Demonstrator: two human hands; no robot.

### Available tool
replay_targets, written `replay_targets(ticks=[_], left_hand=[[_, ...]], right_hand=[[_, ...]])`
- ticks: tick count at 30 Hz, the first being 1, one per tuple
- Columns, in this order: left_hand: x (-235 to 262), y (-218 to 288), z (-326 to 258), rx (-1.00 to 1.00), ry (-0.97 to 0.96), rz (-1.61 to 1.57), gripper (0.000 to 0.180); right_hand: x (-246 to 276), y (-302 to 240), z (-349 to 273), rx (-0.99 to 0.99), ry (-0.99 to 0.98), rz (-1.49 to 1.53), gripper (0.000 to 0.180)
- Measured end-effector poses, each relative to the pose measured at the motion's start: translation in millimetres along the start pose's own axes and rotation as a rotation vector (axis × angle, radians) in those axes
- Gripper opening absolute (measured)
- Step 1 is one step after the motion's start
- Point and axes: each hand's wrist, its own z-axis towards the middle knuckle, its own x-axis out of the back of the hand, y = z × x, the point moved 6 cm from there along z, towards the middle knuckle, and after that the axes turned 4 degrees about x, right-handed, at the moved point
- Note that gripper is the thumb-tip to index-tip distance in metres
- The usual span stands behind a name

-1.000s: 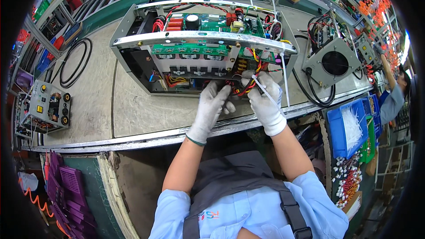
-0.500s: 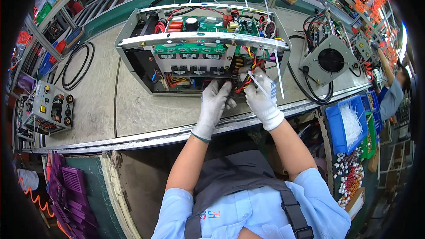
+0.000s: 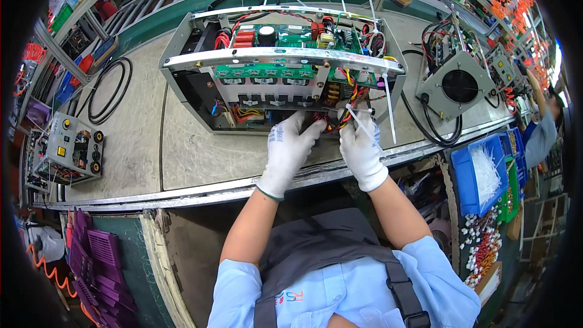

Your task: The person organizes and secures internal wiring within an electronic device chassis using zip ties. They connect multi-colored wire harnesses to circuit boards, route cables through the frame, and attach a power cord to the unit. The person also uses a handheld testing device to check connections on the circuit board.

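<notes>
An open metal chassis [image 3: 249, 58] stands on the bench, with green circuit boards and wiring inside. At its front lower right, a bundle of red, yellow and black wires [image 3: 347, 115] hangs out. My gloved left hand [image 3: 288, 149] is closed at the left part of this bundle, thumb and fingertips pinching wires by the lower edge. My gloved right hand [image 3: 362, 157] grips the bundle from the right, its fingertips partly hidden. A white cable tie [image 3: 364, 126] is round the wires, its loose tail lying over my right hand. Another white tie [image 3: 389, 109] hangs from the chassis rail.
A grey unit with a fan [image 3: 460, 87] and black cables stands to the right. On the left are a smaller unit [image 3: 71, 149] and a coiled black cable [image 3: 112, 91]. A blue bin of white ties [image 3: 484, 173] sits lower right. A person [image 3: 542, 140] works at far right.
My left hand has turned to show more of its back, its fingers shifting toward the wires. My right hand has drawn slightly nearer to me. The chassis appears slightly shifted rightward and lower.
</notes>
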Motion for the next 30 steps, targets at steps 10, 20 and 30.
replay_targets(ticks=[10,20,30], left_hand=[[-0.3,2.4,-6.1,-0.375,0.387,0.165,0.025],[0.9,4.2,-0.3,-0.419,0.365,0.153,0.024],[-5.1,-6.1,2.1,-0.308,0.322,-0.045,0.021]], right_hand=[[-7.2,-2.5,-1.7,-0.353,0.007,0.516,0.015],[3.2,-10.0,7.9,-0.002,-0.029,0.178,0.011],[5.0,-29.1,22.5,0.245,-0.134,0.045,0.022]])
